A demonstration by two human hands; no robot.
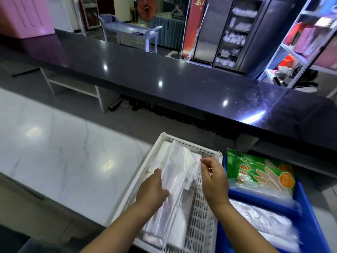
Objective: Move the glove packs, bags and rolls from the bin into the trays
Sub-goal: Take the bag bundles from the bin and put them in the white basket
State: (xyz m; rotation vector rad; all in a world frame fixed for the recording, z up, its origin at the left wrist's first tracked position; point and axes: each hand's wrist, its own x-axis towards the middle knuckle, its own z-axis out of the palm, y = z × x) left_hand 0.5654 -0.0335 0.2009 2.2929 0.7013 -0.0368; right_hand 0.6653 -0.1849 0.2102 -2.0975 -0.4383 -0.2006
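A white perforated tray (184, 142) sits in front of me with white plastic bags (176, 181) lying lengthwise in it. My left hand (153, 189) rests on the left side of the top bag, fingers closed against it. My right hand (213, 181) hovers over the tray's right side, fingers loosely spread, thumb and forefinger near the bag's upper corner. To the right stands a blue bin (310, 212) holding green glove packs (262, 169) at its far end and clear plastic bags (264, 221) nearer to me.
The tray and bin rest on a pale marble counter (60, 157). A long black counter (164, 77) runs across behind them. Shelving with boxes (310, 42) stands at the far right.
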